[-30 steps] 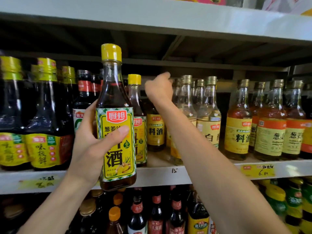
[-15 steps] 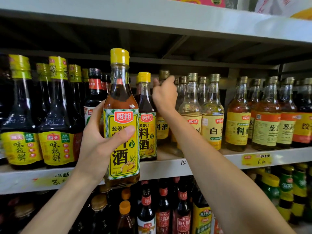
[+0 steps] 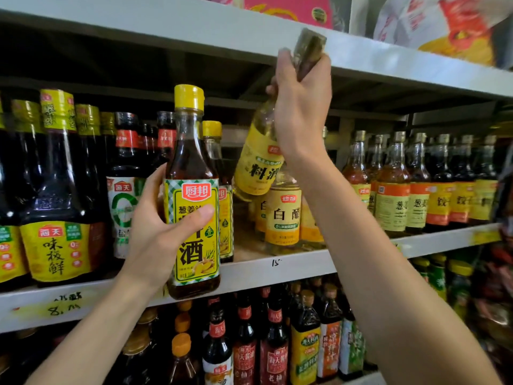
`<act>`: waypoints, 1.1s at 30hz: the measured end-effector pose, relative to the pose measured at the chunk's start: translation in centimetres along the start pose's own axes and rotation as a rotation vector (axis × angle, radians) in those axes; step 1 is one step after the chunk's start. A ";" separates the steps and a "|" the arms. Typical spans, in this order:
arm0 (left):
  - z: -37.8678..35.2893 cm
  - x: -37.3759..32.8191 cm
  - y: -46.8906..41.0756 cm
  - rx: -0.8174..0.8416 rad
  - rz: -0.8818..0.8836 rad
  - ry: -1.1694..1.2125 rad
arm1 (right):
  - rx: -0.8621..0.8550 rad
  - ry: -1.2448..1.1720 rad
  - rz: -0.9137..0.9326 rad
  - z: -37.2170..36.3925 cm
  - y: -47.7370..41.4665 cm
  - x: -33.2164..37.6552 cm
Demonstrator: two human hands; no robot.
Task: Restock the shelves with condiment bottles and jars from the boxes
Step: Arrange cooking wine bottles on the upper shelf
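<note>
My left hand [image 3: 158, 232] grips a brown cooking-wine bottle [image 3: 193, 195] with a yellow cap and a yellow checked label, upright in front of the middle shelf's edge [image 3: 277, 269]. My right hand [image 3: 301, 107] holds a pale bottle with a yellow label [image 3: 256, 162] by its neck. That bottle hangs tilted in the air above the shelf, its gold cap up near the upper shelf's edge. Right behind the held brown bottle stands a matching yellow-capped bottle [image 3: 213, 151].
Dark soy sauce bottles [image 3: 55, 190] fill the shelf's left. White vinegar bottles [image 3: 283, 215] stand under my right hand, amber gold-capped bottles [image 3: 394, 190] to the right. A bare patch of shelf [image 3: 244, 245] lies beside the vinegar. More bottles [image 3: 274, 343] crowd the lower shelf.
My right hand has lifted the pale yellow-labelled bottle out of its row, up and tilted towards the upper shelf. The left hand still holds the brown bottle in the same place.
</note>
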State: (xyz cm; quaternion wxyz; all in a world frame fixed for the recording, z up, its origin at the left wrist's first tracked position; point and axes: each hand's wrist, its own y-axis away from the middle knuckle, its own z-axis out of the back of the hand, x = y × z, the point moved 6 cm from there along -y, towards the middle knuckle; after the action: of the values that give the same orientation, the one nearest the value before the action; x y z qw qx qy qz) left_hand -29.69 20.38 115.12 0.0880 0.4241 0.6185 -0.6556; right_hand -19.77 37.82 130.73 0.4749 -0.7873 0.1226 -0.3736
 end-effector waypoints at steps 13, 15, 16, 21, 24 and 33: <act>-7.7 1.4 -0.3 0.052 -0.026 0.085 | -0.017 0.144 -0.099 13.7 -3.3 1.3; -9.0 1.6 -0.5 0.053 -0.027 0.103 | -0.011 0.223 -0.138 15.1 -4.2 -1.1; -9.7 1.6 -0.6 0.052 -0.031 0.103 | 0.000 0.262 -0.154 15.8 -4.7 -2.3; -11.6 1.8 -0.9 -0.015 -0.062 0.059 | 0.091 0.319 -0.285 18.0 -6.9 -8.2; -12.1 2.2 -1.1 -0.060 -0.074 0.040 | 0.134 0.279 -0.336 18.3 -8.1 -10.5; -12.7 3.5 -1.0 -0.150 -0.064 0.008 | 0.200 0.163 -0.475 18.2 -9.0 -15.3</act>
State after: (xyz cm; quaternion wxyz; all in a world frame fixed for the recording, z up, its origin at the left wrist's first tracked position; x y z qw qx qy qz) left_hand -26.86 33.28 115.14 0.0963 0.3990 0.6796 -0.6081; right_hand -18.98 62.79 126.16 0.4382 -0.7105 -0.0652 -0.5467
